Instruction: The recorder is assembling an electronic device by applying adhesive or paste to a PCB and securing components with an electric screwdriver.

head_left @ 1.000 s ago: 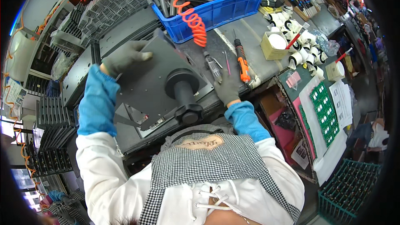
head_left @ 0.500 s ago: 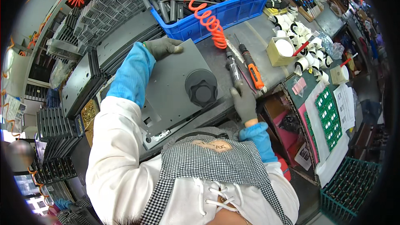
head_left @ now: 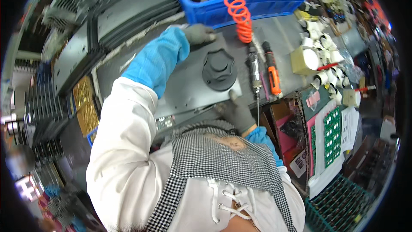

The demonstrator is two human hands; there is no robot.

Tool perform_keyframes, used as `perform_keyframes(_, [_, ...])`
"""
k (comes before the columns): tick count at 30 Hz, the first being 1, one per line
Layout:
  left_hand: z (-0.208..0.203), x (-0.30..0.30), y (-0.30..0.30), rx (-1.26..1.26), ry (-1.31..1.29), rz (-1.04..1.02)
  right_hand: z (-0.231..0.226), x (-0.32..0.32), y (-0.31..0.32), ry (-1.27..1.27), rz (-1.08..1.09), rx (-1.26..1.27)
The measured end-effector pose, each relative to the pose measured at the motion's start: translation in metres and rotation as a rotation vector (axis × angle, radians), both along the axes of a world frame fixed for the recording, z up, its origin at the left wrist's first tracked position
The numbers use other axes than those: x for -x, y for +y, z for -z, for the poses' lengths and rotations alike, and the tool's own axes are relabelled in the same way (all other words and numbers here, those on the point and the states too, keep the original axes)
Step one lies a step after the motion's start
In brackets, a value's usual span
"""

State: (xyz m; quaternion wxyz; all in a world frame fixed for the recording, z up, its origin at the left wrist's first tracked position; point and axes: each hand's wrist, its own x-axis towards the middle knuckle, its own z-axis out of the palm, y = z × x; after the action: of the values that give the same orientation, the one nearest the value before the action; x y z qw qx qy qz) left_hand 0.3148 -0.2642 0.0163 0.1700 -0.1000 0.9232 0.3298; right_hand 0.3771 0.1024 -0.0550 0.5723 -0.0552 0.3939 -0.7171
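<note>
A grey metal plate [head_left: 184, 87] lies on the bench in front of me, with a large black star-shaped knob [head_left: 219, 71] standing on its right part. My left hand [head_left: 199, 34], in a grey glove, is closed at the plate's far edge. At the near right corner, my gloved right hand [head_left: 237, 114] pinches the plate's edge, thumb uppermost; its other fingers are partly hidden. Just right of the plate lie a silver-and-black screwdriver [head_left: 255, 72] with a long bit pointing toward me and an orange-and-black screwdriver [head_left: 273, 73].
Behind the plate stands a blue crate [head_left: 249, 10] of dark parts, with a coiled orange hose [head_left: 240, 15] hanging before it. Stacked metal panels [head_left: 137, 17] line the far left. A box of brass-coloured screws [head_left: 85, 107] sits left; white round parts [head_left: 328, 43] and green circuit boards [head_left: 332, 135] are right.
My right hand has left the silver screwdriver and moved left onto the plate's near edge. My left hand stays at the far edge. The whole view has shifted.
</note>
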Motion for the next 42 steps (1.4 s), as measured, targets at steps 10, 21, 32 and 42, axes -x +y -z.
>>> perform_keyframes(10, [-0.002, -0.389, 0.009, 0.084, 0.330, -1.412, -0.016, 0.009, -0.017, -0.214, 0.021, -0.112])
perform_keyframes(21, [0.003, -0.358, 0.122, -0.577, 0.509, -1.445, -0.021, 0.018, -0.009, -0.240, 0.200, 0.002])
perform_keyframes(32, [0.030, -0.291, 0.194, -0.520, 0.646, -1.383, 0.020, 0.084, 0.018, 0.150, 0.118, -0.106])
perform_keyframes(42, [0.046, -0.326, 0.203, -0.174, 0.495, -1.458, 0.024, 0.086, 0.020, 0.314, -0.008, 0.061])
